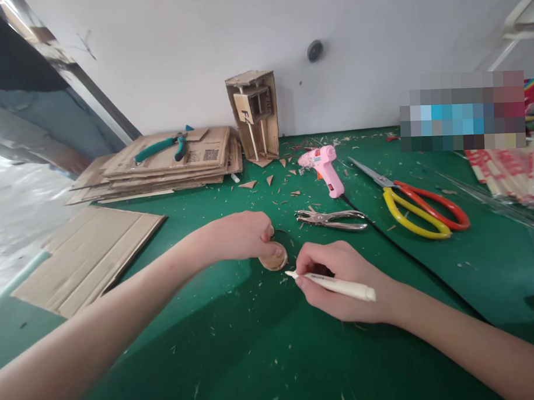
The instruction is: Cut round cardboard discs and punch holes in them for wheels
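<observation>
Between the thumb and curled fingers of my left hand [237, 235] is a small round cardboard disc [272, 260], held just over the green tabletop. My right hand [340, 279] grips a cream-coloured marker pen [340, 287] like a writing tool. Its tip points left at the disc's lower right edge; whether it touches I cannot tell. Part of the disc is covered by my left thumb. Just beyond my hands lies a metal hole punch [331, 219].
A pink glue gun [325, 169] with a black cord lies behind the punch, beside red-and-yellow scissors [411, 201]. Teal pliers [160, 148] rest on stacked cardboard [169, 168]. A cardboard box model [270, 115] stands by the wall. A cardboard sheet [93, 253] lies left; a person stands beyond.
</observation>
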The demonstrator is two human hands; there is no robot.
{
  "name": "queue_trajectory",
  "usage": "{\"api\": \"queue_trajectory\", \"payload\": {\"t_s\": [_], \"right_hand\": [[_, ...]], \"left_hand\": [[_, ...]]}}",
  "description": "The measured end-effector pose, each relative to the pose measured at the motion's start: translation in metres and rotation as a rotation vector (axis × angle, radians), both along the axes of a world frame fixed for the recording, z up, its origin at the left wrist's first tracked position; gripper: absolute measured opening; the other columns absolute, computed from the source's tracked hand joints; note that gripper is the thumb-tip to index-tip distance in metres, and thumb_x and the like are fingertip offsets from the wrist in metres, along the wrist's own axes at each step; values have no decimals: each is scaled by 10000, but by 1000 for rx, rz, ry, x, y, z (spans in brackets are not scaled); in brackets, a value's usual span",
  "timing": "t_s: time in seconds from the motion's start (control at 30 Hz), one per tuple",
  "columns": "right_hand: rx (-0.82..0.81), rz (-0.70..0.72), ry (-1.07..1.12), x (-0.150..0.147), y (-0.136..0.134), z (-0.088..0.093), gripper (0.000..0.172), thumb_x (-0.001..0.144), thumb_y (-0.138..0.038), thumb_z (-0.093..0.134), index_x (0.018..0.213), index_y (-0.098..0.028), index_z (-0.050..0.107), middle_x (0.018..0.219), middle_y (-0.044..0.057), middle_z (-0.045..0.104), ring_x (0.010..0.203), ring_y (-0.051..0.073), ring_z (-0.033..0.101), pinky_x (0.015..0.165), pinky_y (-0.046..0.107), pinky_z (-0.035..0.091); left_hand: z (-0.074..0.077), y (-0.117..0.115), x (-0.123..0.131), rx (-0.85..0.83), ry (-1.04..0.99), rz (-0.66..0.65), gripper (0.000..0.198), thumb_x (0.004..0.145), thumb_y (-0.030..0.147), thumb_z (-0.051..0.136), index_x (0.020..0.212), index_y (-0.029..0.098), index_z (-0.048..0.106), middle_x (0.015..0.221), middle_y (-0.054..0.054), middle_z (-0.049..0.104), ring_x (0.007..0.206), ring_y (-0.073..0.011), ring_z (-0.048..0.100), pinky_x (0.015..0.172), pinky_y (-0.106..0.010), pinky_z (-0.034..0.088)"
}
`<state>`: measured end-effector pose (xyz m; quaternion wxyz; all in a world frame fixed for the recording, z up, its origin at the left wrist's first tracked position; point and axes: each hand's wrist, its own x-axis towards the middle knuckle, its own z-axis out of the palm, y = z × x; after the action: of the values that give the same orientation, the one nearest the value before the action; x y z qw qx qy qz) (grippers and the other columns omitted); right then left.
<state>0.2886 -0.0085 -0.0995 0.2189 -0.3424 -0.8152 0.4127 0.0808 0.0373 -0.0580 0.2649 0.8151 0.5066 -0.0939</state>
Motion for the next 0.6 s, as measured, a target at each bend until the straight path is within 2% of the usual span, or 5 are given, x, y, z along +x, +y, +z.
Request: {"api": "queue_trajectory", "payload": {"t_s": [0.3, 0.43, 0.6], "right_hand": [[-65, -39, -54, 0, 2, -1, 72, 783, -195, 543, 741, -222, 491, 543, -82, 503, 449, 64, 415, 405, 181, 305], [-67, -38, -62, -1, 2, -1, 74, 783, -193, 535, 735, -222, 487, 539, -84, 500, 448, 64, 409, 402, 180, 300], [-51, -44, -59, -1, 1, -1, 52, 789, -213, 538, 757, -221, 498, 561, -80, 521, 463, 67, 426, 414, 182, 311]], "left_hand": [[-8, -7, -6, 13, -78, 96, 421, 734, 506, 543, 590, 193, 301, 602, 38, 305, 519, -104, 220, 491, -302, 155], [-6, -9, -3, 57, -44, 112, 373, 736, 499, 539, 607, 199, 358, 581, 39, 364, 513, -105, 278, 498, -301, 160], [-1, -14, 0, 61, -26, 112, 371, 733, 482, 536, 606, 199, 333, 560, 35, 366, 516, -111, 309, 502, -309, 151]]}}
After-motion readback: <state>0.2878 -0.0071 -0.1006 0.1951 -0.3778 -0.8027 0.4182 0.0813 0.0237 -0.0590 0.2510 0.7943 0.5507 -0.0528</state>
